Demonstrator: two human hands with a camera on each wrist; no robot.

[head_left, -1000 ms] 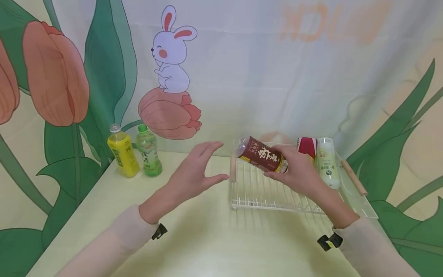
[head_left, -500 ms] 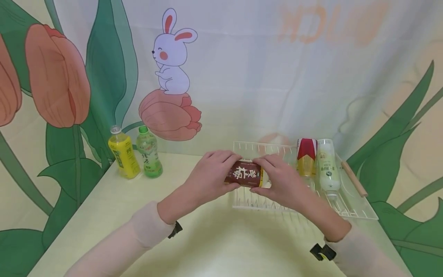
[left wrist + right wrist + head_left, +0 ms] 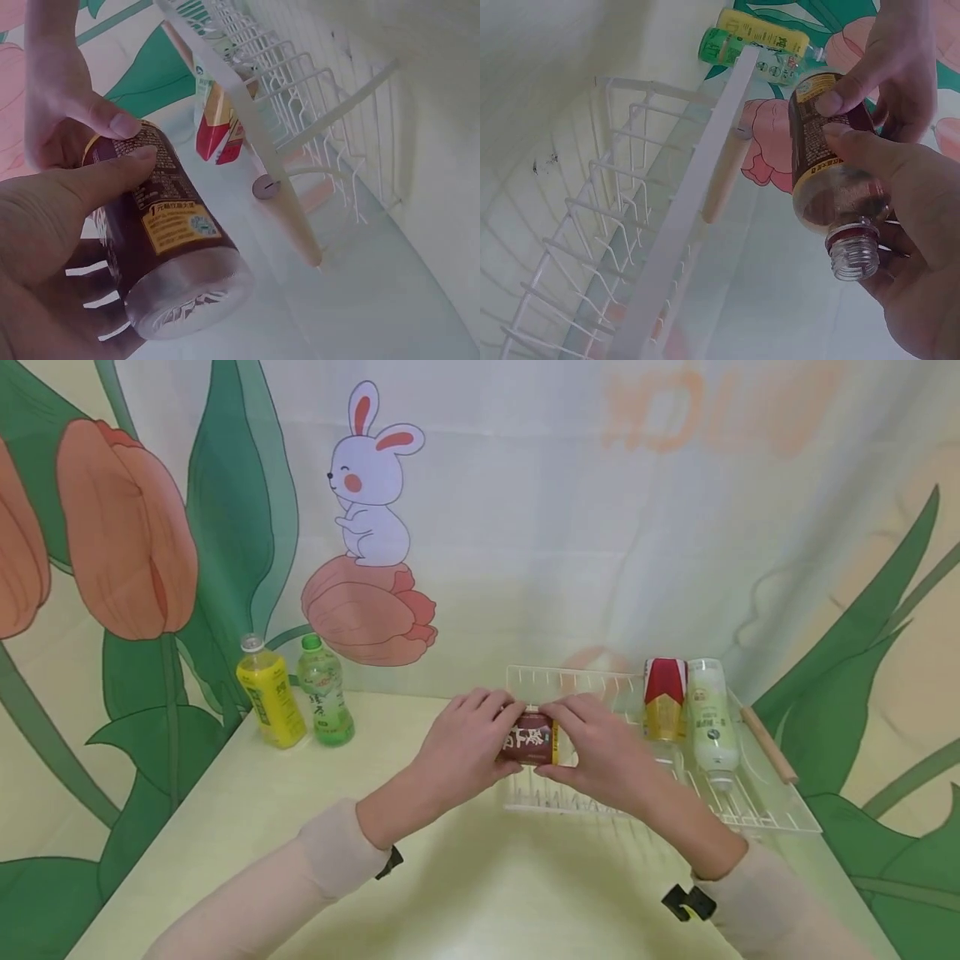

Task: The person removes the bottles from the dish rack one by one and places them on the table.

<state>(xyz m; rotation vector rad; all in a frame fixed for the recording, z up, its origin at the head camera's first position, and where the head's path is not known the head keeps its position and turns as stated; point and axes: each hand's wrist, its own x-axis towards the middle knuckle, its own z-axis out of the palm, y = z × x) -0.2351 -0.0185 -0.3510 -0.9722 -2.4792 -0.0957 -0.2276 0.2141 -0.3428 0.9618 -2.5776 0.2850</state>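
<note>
Both hands hold a plastic bottle (image 3: 529,739) with a dark brown label, lying sideways between them. My left hand (image 3: 457,747) grips its base end, and my right hand (image 3: 603,747) grips the neck end. Seen from the right wrist, the bottle's threaded mouth (image 3: 853,253) has no cap. The left wrist view shows the clear base (image 3: 191,296) and both thumbs lying on the label. In the head view the bottle overlaps the left part of a white wire rack (image 3: 577,811).
On the rack's right side lie a red and gold container (image 3: 665,700) and a pale green bottle (image 3: 711,718), beside a wooden handle (image 3: 768,747). A yellow bottle (image 3: 272,697) and a green bottle (image 3: 326,697) stand at the table's back left. A printed curtain (image 3: 510,527) hangs behind.
One second ago only the right hand held the bottle, tilted, with the left hand apart. The bottle has moved left and levelled, and the left hand has taken hold of its base end.
</note>
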